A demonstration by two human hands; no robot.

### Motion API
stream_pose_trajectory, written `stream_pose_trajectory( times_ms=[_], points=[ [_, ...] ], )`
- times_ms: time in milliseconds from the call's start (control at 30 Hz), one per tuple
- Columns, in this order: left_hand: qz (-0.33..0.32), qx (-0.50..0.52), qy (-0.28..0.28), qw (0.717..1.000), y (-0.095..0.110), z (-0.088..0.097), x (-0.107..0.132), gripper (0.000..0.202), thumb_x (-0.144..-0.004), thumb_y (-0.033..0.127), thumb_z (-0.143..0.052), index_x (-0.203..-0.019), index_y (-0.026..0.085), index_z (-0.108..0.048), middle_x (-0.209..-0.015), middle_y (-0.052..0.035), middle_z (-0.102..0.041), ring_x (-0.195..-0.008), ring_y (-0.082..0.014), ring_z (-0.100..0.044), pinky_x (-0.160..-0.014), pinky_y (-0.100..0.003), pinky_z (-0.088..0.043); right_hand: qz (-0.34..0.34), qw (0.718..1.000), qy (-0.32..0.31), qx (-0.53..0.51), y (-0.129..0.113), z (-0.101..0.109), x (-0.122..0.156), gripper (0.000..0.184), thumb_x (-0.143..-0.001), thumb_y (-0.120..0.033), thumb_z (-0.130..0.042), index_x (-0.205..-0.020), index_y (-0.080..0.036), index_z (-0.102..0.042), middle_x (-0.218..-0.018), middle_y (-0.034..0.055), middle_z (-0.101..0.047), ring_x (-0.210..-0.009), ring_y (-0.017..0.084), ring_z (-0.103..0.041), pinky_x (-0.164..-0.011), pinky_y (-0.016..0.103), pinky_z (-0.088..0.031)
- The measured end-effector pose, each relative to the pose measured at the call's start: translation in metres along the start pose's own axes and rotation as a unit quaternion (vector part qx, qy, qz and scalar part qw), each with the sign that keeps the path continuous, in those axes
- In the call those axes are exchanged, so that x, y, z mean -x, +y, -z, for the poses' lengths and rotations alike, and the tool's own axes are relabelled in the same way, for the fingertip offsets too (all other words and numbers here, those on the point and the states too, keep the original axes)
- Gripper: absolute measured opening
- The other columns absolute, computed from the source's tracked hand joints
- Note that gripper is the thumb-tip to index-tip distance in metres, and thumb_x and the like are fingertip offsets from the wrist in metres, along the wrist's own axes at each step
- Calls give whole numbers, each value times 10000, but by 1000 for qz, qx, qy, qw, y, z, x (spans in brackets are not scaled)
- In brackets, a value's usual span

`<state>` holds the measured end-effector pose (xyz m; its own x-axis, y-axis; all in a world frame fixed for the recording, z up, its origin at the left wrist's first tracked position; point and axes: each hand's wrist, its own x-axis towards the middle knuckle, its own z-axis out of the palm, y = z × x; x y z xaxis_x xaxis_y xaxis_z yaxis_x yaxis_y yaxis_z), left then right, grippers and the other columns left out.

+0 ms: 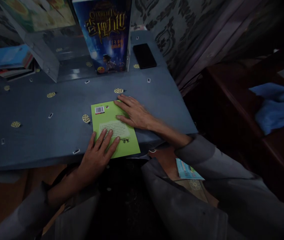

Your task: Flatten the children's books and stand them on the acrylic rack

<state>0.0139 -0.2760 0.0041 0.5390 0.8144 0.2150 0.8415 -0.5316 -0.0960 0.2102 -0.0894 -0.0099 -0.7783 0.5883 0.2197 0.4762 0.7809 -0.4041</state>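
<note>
A thin green book [112, 128] lies back cover up near the front edge of a blue-covered table [57, 133], its barcode at the top left corner. My left hand [99, 153] rests flat on the book's lower left part, fingers stretched out. My right hand [133, 111] lies flat across the book's upper right edge, fingers spread. Neither hand grips anything.
A tall blue book [105, 33] stands upright in a clear stand [57, 63] at the back. A black phone [144, 55] lies behind on the right. Stacked books [10, 61] sit far left. Another book [188, 170] lies on my lap. A blue cloth [276, 106] rests on dark furniture at right.
</note>
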Motion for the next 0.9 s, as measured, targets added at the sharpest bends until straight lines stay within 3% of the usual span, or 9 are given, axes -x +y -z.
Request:
stream_pose_trajectory(
  times_ms=[167, 267, 367, 500, 633, 733, 800, 867, 900],
  points=[
    [-27, 19, -6, 999, -7, 10, -1, 529, -955, 63, -443, -1481, 119, -433, -1513, -199, -478, -1489, -359, -300, -1168, -608, -328, -2, 1000, -1, -3, -1, 0, 0, 705, -995, -632, -346, -1498, -143, -411, -1584, 178, -383, -1499, 324, -283, -1213, 570, -253],
    [-42, 54, 2, 998, -17, 30, -3, 487, -973, 92, -446, -1459, 112, -462, -1477, -170, -531, -1464, -332, -364, -1178, -574, -347, -2, 1000, 5, -27, -3, 3, 4, 681, -991, -613, -393, -1468, -132, -456, -1558, 193, -416, -1484, 328, -315, -1208, 568, -272],
    [-31, 119, 41, 992, -33, 56, -6, 471, -991, 143, -452, -1462, 159, -470, -1399, -125, -616, -1382, -267, -501, -1158, -502, -416, 4, 996, 16, -87, -5, 12, 13, 546, -1041, -503, -334, -1426, -163, -518, -1525, 154, -475, -1468, 282, -361, -1208, 548, -300],
    [30, 215, 117, 969, -61, 91, -18, 385, -988, 283, -527, -1369, 264, -581, -1229, -75, -727, -1128, -231, -698, -960, -383, -586, 9, 980, 21, -200, -7, 29, 28, 415, -1057, -378, -333, -1367, -273, -587, -1430, 71, -597, -1409, 218, -463, -1192, 502, -363],
    [114, 309, 110, 938, -82, 118, -43, 257, -889, 383, -679, -1107, 259, -735, -1004, -59, -788, -869, -234, -762, -762, -311, -623, 4, 954, 25, -299, -14, 37, 39, 414, -1002, -479, -477, -1334, -277, -620, -1369, 63, -652, -1314, 262, -564, -1134, 546, -413],
    [173, 403, 110, 892, -93, 128, -69, 375, -796, 407, -773, -1121, 226, -726, -976, -77, -787, -874, -250, -753, -762, -314, -608, -46, 928, 82, -362, -24, 33, 36, 411, -935, -517, -584, -1237, -261, -693, -1248, 63, -718, -1168, 281, -655, -1030, 501, -504],
    [199, 478, 134, 845, -100, 124, -85, 502, -746, 412, -817, -1187, 210, -691, -972, -83, -784, -867, -241, -741, -738, -294, -594, -80, 903, 127, -402, -33, 31, 28, 349, -928, -507, -587, -1103, -256, -754, -1069, 42, -768, -1032, 278, -701, -939, 463, -551],
    [219, 559, 192, 776, -106, 109, -100, 530, -731, 458, -823, -1172, 200, -684, -911, -64, -778, -798, -203, -722, -674, -248, -571, -101, 875, 173, -441, -41, 30, 17, 341, -914, -520, -589, -995, -248, -779, -932, 26, -774, -951, 279, -709, -890, 444, -563],
    [232, 600, 239, 728, -108, 99, -106, 509, -745, 506, -800, -1134, 196, -693, -868, -45, -769, -748, -177, -707, -638, -224, -554, -109, 858, 196, -463, -44, 31, 11, 353, -900, -537, -598, -966, -242, -780, -899, 23, -770, -929, 279, -709, -878, 438, -565]
  ],
)
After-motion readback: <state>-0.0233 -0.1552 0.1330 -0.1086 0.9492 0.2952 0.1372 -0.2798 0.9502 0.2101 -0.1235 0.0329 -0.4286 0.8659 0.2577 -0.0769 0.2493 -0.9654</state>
